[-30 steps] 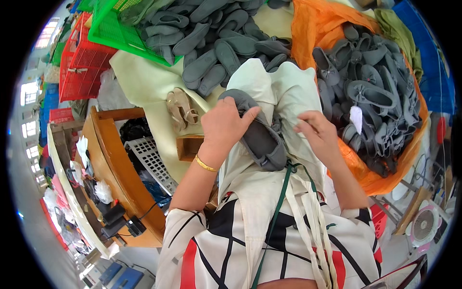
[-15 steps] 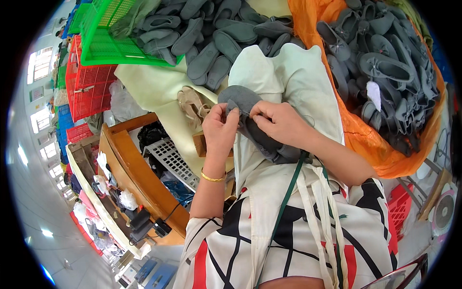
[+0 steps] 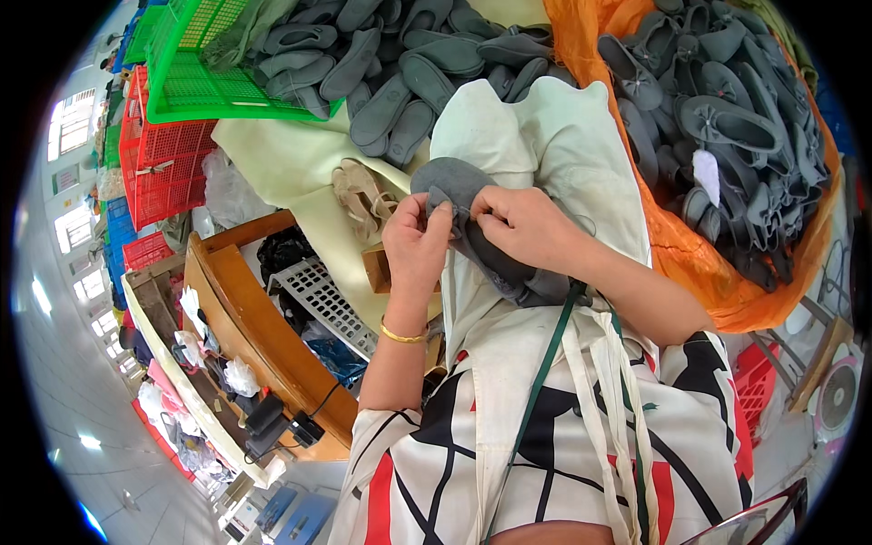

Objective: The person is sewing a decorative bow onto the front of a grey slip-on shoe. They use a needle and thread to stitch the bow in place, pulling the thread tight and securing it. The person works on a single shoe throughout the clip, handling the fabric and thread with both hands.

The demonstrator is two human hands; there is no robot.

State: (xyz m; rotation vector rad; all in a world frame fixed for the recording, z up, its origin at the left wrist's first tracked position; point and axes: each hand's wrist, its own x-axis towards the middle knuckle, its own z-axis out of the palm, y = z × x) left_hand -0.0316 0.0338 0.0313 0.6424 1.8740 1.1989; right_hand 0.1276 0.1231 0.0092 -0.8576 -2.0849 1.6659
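Observation:
A dark grey fabric slip-on shoe (image 3: 452, 180) rests on the pale apron (image 3: 572, 154) over my lap. My left hand (image 3: 414, 238) pinches a small grey flap, perhaps a bow, at the shoe's upper between thumb and fingers. Close beside it, my right hand (image 3: 531, 227) is closed over the shoe, its thumb and forefinger pressed together by the flap. Whatever lies in that pinch is too small or hidden to name. A thin dark thread seems to loop beside the right wrist.
Grey shoes (image 3: 391, 113) lie piled ahead, partly in a green crate (image 3: 245, 116). An orange sack (image 3: 668, 259) at the right holds more. Beige sandals (image 3: 359, 193) lie left of my lap. A wooden drawer table (image 3: 263, 336) stands at the left, near a red crate (image 3: 168, 177).
My right hand has drawn slightly in toward the flap, its fingers curling more. The left hand keeps its pinch, and the shoe stays in place.

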